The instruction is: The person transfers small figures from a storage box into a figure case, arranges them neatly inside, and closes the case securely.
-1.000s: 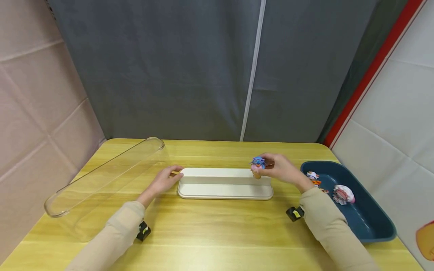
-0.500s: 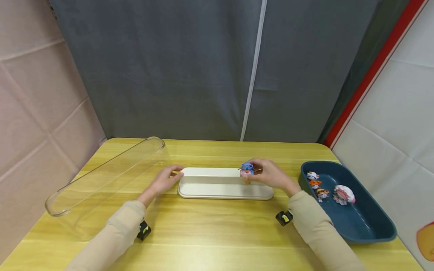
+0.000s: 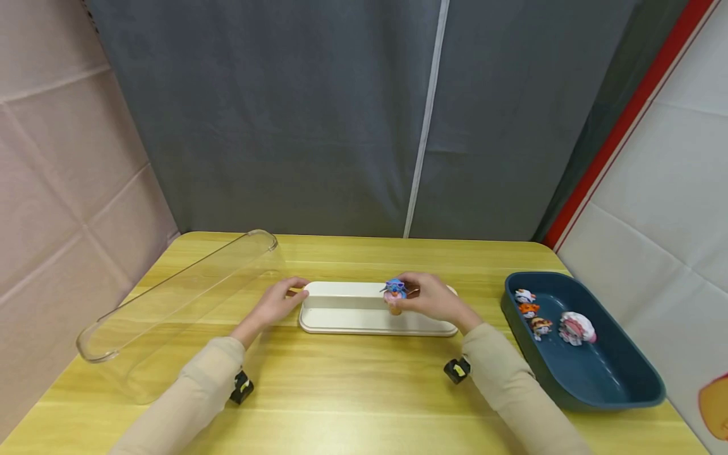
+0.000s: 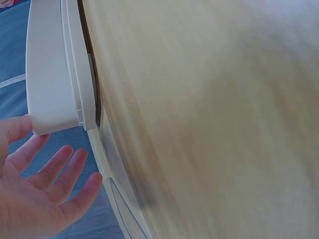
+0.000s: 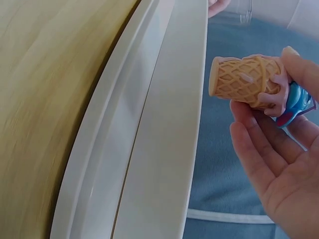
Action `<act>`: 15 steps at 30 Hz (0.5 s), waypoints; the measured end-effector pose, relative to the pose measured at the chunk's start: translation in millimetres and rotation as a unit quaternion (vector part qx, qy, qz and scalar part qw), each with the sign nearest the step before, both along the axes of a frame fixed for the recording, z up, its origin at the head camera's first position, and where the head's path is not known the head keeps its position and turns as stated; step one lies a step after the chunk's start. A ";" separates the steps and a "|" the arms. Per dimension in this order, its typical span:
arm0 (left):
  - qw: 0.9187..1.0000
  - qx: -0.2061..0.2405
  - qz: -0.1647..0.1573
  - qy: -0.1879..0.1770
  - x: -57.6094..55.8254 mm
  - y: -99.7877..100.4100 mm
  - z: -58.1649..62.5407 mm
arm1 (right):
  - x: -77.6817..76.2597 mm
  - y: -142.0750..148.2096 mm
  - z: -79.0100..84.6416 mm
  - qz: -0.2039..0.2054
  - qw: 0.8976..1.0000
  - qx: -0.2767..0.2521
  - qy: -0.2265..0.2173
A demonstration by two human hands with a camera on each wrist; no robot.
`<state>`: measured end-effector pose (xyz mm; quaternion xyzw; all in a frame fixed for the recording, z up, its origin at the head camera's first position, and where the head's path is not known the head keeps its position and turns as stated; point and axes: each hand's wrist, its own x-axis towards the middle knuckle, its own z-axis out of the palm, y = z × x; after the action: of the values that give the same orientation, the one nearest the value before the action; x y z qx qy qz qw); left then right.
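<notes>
My right hand (image 3: 435, 296) pinches a small ice-cream-cone figurine (image 3: 395, 294), with a blue character wearing purple glasses on top. In the right wrist view the figurine's tan waffle cone (image 5: 244, 82) points toward the white display base (image 5: 164, 119), apart from it. The long stepped display base (image 3: 352, 319) lies across the middle of the table. At its left end my left hand (image 3: 280, 300) holds the corner. In the left wrist view thumb and index finger grip that corner of the base (image 4: 50, 64), while the other fingers are spread below.
A dark blue bin (image 3: 597, 392) stands at the right, holding several small figurines (image 3: 529, 309) and a larger pink-and-white one (image 3: 577, 328). A long clear plastic cover (image 3: 182, 303) lies at an angle on the left of the wooden table (image 3: 352, 392). A grey curtain (image 3: 284, 126) hangs behind.
My right hand has carried the figurine leftward and slightly lower, from the base's right end toward its middle. The left hand has stayed at the left end.
</notes>
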<state>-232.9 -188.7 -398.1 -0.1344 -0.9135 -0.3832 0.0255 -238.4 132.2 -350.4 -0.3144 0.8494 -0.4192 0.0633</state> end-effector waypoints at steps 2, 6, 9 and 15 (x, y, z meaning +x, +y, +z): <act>1.000 0.001 0.000 0.002 -0.6 0.0 -0.7 | 0.2 -4.3 -0.2 0.002 1.000 0.001 0.000; 1.000 0.004 -0.001 0.004 -1.4 -0.4 -1.6 | -0.3 -12.8 -1.2 0.012 1.000 -0.001 0.002; 1.000 0.007 -0.001 0.001 -1.6 -0.8 -2.1 | -1.4 -18.8 -2.3 0.017 1.000 -0.002 0.000; 1.000 0.005 0.002 -0.002 -1.2 -1.1 -1.8 | -2.8 -28.9 -4.1 0.016 1.000 -0.009 -0.010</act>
<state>-234.1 -189.8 -399.9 -0.1316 -0.9118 -0.3882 0.0249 -241.2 103.3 -354.5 -0.3238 0.8401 -0.4286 0.0759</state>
